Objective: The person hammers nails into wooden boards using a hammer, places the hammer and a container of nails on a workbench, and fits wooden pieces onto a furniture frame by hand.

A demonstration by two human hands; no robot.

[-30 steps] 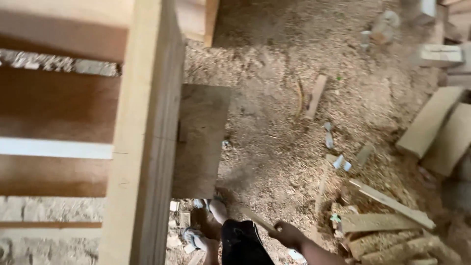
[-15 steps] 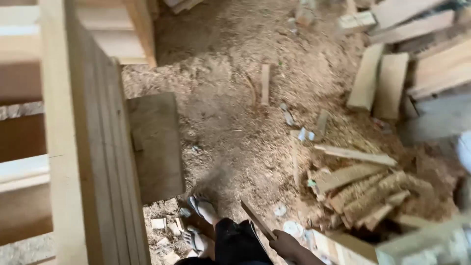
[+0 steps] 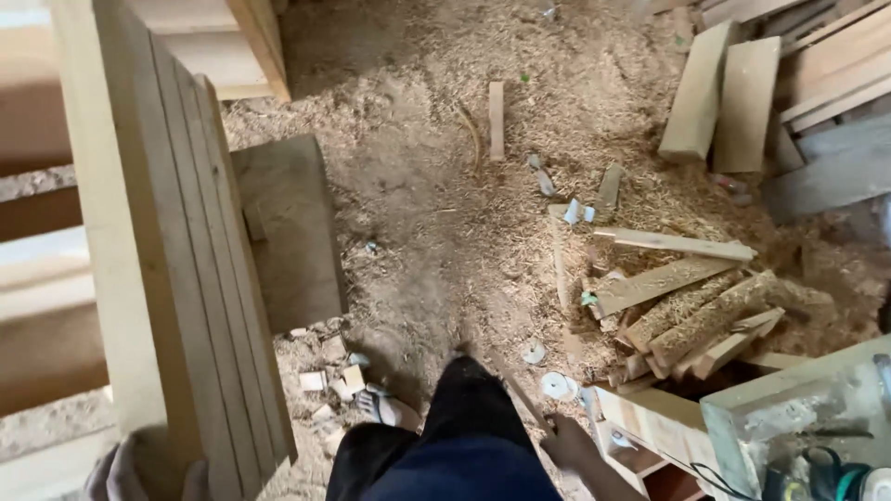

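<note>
Head view looks straight down at a sawdust floor (image 3: 418, 232). Left hand (image 3: 139, 473) sits at the bottom edge, fingers (image 3: 113, 475) wrapped around the lower end of a stack of upright pale planks (image 3: 176, 269) — the stack runs up the left of the frame. Right hand (image 3: 571, 445) hangs low beside the dark trousers (image 3: 464, 436), fingers closed on a thin wooden stick (image 3: 520, 394). Offcuts (image 3: 687, 311) lie heaped just to its right.
</note>
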